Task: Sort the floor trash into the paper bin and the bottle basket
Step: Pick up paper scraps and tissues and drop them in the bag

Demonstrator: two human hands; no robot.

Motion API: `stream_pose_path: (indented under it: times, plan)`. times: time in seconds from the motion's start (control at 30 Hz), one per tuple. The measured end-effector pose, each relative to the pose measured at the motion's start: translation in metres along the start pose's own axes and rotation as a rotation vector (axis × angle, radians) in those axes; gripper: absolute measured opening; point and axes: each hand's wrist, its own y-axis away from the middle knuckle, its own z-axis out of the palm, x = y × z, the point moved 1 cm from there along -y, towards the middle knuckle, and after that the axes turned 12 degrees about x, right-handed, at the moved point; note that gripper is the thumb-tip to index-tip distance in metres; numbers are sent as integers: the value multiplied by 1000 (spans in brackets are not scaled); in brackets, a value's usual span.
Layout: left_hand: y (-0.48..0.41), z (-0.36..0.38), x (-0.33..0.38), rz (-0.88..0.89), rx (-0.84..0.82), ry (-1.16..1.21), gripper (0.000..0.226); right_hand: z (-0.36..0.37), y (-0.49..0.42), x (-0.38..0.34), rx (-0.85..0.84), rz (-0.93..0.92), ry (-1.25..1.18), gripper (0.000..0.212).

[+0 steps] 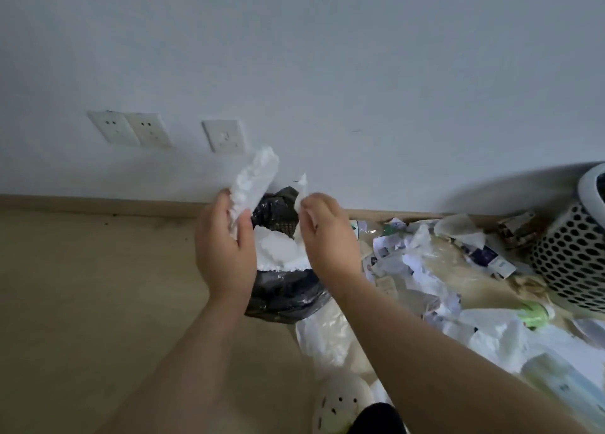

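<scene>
Above the black-lined paper bin [284, 297], I see the left hand [226, 250] gripping crumpled paper [257, 179], the right hand [329, 237] pinching a scrap [302, 188].

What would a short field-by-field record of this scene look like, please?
left hand: grips crumpled white paper
right hand: pinches paper scrap
bin: black-lined, below both hands, white paper inside
basket: perforated, far right
floor trash: papers and wrappers, right of bin
</scene>
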Motion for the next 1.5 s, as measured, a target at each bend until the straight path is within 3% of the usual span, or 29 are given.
stream_pose_path:
  times: [0.07, 0.1, 0.17, 0.33, 0.43, 0.57, 0.63, 0.7, 0.8, 0.9, 0.97, 1.07, 1.17, 1.33, 1.5]
  plan:
    - [15, 30, -45, 211, -545, -431, 47, 36, 16, 30, -567, 48, 393, 43]
    - [23, 39, -63, 256, -808, -601, 57, 43, 23, 40, -713, 74, 526, 50]
    - [33, 57, -84, 263, -1066, -757, 66, 51, 29, 55, -746, 80, 618, 55]
    - [46, 102, -103, 283, -1335, -917, 55, 60, 25, 82, -777, -23, 653, 43]
    - [57, 126, -128, 199, -1521, -985, 55, 58, 23, 98, -658, -37, 539, 39]
    - [57, 139, -132, 84, -1508, -919, 56, 47, 27, 119, -335, -36, 359, 32]
    - [52, 141, -126, -130, -1325, -732, 48, 33, 29, 125, -269, 34, 330, 31]
    - [43, 143, -110, -210, -1079, -600, 41, 17, 31, 133, -266, 113, 342, 32]
    - [41, 129, -64, -150, -785, -397, 31, -11, 37, 143, -264, 236, 341, 34]
    - [64, 113, -9, -4, -665, -185, 24, -36, 52, 159, -349, 363, 349, 35]
    - [90, 108, 15, 109, -721, -86, 21, -53, 66, 174, -394, 448, 360, 33]
    - [141, 115, 30, 216, -1050, -84, 23, -81, 91, 201, -464, 599, 377, 32]
    - [192, 130, 12, 119, -1334, -197, 28, -100, 122, 226, -513, 728, 370, 34]
    - [264, 148, -24, 77, -1542, -414, 32, -122, 183, 277, -443, 932, 344, 34]
    - [303, 152, -34, 198, -1674, -361, 44, -141, 225, 314, -262, 1059, 515, 34]
